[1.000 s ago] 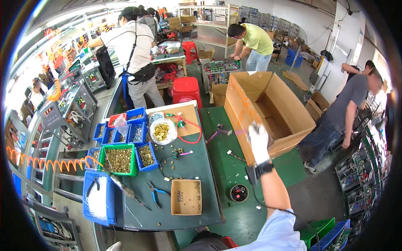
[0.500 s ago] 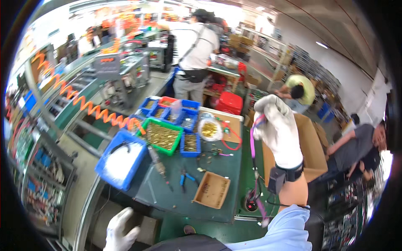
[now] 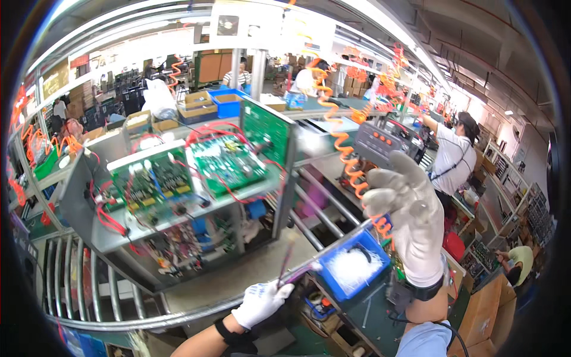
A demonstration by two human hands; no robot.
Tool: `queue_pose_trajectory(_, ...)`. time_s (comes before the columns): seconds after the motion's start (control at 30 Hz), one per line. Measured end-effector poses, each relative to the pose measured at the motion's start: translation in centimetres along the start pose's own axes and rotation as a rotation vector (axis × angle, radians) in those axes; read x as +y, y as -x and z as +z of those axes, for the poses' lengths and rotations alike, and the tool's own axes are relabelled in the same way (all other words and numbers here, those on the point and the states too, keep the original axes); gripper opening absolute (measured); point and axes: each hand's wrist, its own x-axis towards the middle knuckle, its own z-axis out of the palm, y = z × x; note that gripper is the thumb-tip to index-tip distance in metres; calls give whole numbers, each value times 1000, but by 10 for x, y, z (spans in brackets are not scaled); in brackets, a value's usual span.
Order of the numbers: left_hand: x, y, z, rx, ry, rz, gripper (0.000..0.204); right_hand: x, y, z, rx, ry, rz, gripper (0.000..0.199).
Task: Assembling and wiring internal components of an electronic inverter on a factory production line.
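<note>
My left hand [image 3: 262,304], in a white glove, is closed around a thin purple wire harness [image 3: 299,274] in front of the conveyor rail. One dark end of the harness sticks up from the fingers; the motion blurs its details. My right hand [image 3: 410,220], also gloved, is raised at the right with its fingers spread and nothing visible in them. Behind its fingers hangs an orange coiled hose [image 3: 342,140]. Below and left of that hand sits a blue bin [image 3: 324,279] of thin white strips. An open metal chassis [image 3: 160,229] with green circuit boards [image 3: 229,163] and red wires fills the left.
The chassis rests on a roller conveyor [image 3: 116,285], bordered by a curved metal rail [image 3: 196,318]. A cardboard box [image 3: 485,315] stands at the lower right. One person [image 3: 455,152] works at the back right, another [image 3: 520,262] bends at the far right.
My view has swung left, bringing the chassis and conveyor in. The purple harness has passed from my right hand to my left. The right hand's fingers have spread.
</note>
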Motion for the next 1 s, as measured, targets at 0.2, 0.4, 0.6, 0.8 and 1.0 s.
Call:
queue_pose_trajectory(0.2, -14, -8, -140, 86, 345, -214, 31, 62, -12, 54, -312, 313, 546, 31)
queue_pose_trajectory(0.4, -8, -34, -196, 234, 92, 16, 30, 137, -23, 154, 1, -469, 628, 34)
queue_pose_trajectory(0.6, 4, -61, -228, 180, 107, 62, 34, 169, -72, 177, -28, -932, 660, 13)
queue_pose_trajectory(0.8, 33, -59, -246, 431, 957, -17, 41, 175, -140, 155, -858, -329, 700, 18)
queue_pose_trajectory(1.0, 48, -78, -268, 646, 975, 6, 35, 178, -174, 162, -803, -30, -59, 29)
